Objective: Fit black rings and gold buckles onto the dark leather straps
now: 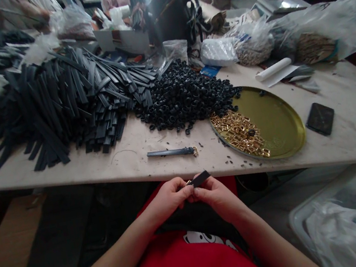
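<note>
My left hand and my right hand meet in front of the table edge, fingers closed on one short black strap. A small gold buckle shows by my left fingertips; the rest of it is hidden. The strap's flat end sticks up past my right fingers. Just beyond my hands, a strap with a gold buckle lies on the table. To its right, a round gold tray bears a heap of gold buckles. Behind are a pile of black loops and many black straps.
A dark phone lies right of the tray on the pale table. Plastic-wrapped bundles, a white paper roll and a black bag stand farther back. A plastic bin is at my lower right.
</note>
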{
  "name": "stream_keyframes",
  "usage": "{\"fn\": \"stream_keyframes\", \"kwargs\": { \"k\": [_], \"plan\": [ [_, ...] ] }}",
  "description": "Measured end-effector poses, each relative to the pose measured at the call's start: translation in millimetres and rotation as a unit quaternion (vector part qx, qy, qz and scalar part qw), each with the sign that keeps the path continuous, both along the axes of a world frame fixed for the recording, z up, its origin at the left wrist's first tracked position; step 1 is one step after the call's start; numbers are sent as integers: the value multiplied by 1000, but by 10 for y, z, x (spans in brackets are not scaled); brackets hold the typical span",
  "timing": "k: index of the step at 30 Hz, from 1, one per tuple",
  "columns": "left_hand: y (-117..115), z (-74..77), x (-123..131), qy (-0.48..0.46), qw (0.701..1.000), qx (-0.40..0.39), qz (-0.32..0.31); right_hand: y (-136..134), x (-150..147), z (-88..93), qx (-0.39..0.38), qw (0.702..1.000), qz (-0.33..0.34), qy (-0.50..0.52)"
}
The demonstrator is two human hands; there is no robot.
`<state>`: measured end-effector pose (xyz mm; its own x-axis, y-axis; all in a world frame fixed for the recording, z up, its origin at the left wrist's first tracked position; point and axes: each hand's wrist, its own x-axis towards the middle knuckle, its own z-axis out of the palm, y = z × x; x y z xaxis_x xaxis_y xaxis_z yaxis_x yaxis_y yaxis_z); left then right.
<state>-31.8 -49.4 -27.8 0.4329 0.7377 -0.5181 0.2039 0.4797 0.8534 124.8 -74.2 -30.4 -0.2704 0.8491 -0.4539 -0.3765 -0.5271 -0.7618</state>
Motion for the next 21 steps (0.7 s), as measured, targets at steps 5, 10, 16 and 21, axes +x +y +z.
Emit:
{"fn": "stream_keyframes", "kwargs": {
  "k": [5, 10, 16, 21],
  "plan": [
    [21, -8, -15, -32, 999, -28, 12, 42, -34, 44, -39, 997, -8, 72],
    [19, -50, -25, -26, 999, -25, 23, 54, -97, 52, -70, 993, -30, 96],
    [-21, -13, -15, 23, 999, 23, 31, -53, -139, 2, 81, 983, -66, -149],
    [-95, 113, 30, 126, 980, 148, 46, -82, -110, -30, 191, 936, -62, -289]
  ]
}}
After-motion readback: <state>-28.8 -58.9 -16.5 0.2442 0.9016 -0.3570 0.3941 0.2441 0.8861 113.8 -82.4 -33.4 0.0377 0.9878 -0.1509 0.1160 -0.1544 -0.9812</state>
